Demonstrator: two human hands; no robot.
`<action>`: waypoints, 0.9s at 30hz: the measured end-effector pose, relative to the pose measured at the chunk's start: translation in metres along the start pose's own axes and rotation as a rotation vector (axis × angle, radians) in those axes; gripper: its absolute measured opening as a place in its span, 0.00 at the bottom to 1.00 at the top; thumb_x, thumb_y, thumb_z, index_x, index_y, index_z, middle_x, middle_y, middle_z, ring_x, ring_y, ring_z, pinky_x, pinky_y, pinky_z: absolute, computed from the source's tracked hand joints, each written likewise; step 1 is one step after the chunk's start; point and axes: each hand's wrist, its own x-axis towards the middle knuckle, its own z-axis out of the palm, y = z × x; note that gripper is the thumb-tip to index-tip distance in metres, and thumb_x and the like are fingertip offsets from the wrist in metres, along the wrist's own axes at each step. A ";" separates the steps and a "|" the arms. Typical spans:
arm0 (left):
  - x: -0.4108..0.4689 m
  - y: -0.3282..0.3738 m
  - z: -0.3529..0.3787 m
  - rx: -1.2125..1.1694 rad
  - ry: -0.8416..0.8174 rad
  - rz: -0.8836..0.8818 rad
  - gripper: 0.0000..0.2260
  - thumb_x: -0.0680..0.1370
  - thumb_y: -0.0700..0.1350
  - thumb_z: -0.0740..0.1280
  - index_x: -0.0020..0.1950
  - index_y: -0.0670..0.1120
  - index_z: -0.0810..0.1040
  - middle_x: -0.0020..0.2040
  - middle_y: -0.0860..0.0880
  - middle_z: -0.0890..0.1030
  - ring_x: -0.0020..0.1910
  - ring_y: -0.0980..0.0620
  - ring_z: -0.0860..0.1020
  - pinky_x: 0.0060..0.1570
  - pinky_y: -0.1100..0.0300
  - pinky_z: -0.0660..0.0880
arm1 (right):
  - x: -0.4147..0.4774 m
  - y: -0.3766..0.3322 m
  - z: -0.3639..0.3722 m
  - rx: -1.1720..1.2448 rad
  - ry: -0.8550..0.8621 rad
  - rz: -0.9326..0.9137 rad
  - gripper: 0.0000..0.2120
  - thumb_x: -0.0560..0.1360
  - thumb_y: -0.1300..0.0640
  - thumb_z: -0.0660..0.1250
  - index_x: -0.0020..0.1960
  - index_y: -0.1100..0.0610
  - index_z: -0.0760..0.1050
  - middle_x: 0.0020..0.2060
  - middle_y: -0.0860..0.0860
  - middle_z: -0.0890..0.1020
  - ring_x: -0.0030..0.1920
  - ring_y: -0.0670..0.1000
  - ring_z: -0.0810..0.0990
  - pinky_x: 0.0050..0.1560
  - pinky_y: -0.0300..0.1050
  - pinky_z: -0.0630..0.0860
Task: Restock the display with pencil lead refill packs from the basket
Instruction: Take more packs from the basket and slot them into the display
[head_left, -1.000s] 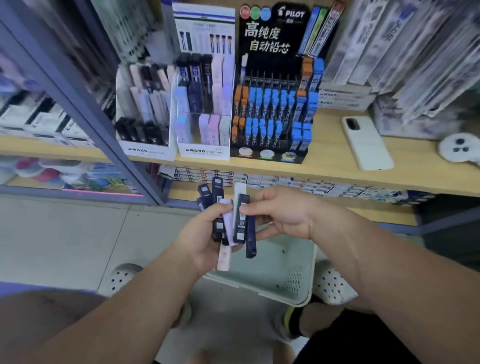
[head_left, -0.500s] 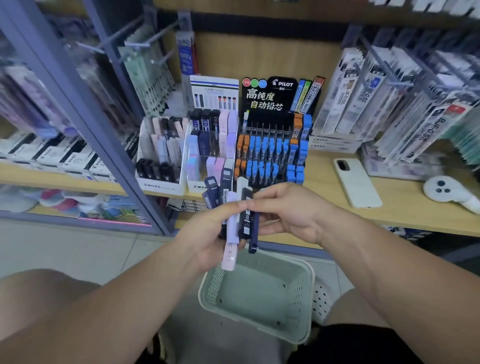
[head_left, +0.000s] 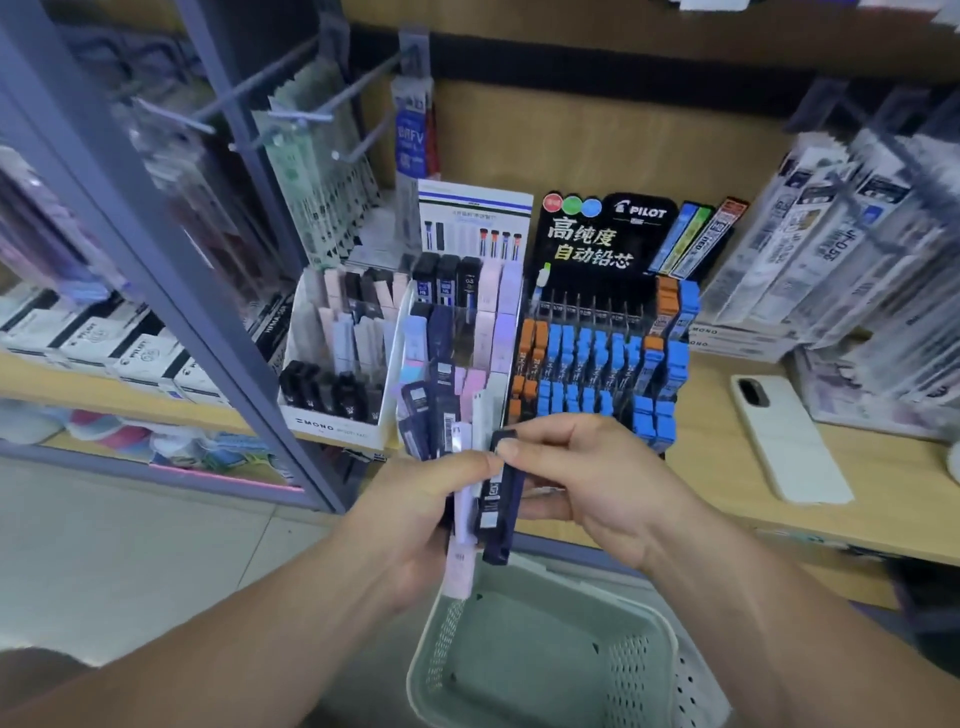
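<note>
Head view: left hand (head_left: 415, 519) clenches a fan of lead refill packs (head_left: 457, 457) while right-hand fingers (head_left: 524, 441) pinch a navy pack (head_left: 498, 499), probably sorting; next, slot it into the Mono display (head_left: 457, 332).

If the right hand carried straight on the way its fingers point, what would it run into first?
The right hand points leftward, fingertips already on the dark refill pack. Straight past it lie the other packs fanned in the left hand; depth looks about equal, though uncertain.
</note>
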 end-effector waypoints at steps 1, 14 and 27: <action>0.001 0.002 -0.001 0.008 -0.002 0.004 0.21 0.69 0.37 0.72 0.61 0.35 0.80 0.57 0.32 0.82 0.56 0.32 0.82 0.57 0.34 0.77 | 0.002 -0.001 0.001 -0.002 0.000 0.004 0.08 0.75 0.63 0.72 0.52 0.64 0.82 0.43 0.59 0.86 0.41 0.54 0.86 0.44 0.48 0.82; 0.017 0.016 -0.017 -0.067 0.183 0.004 0.05 0.72 0.32 0.70 0.45 0.39 0.82 0.39 0.39 0.77 0.32 0.44 0.77 0.41 0.48 0.78 | 0.031 -0.023 -0.023 0.166 0.432 -0.191 0.05 0.77 0.62 0.68 0.50 0.56 0.82 0.42 0.51 0.84 0.37 0.47 0.80 0.33 0.38 0.77; 0.009 0.019 0.004 -0.080 0.157 0.094 0.11 0.72 0.31 0.69 0.53 0.35 0.82 0.45 0.35 0.84 0.38 0.41 0.82 0.34 0.52 0.80 | 0.009 -0.002 -0.005 -0.162 0.093 -0.187 0.12 0.71 0.75 0.68 0.47 0.61 0.82 0.42 0.61 0.84 0.41 0.53 0.83 0.49 0.47 0.83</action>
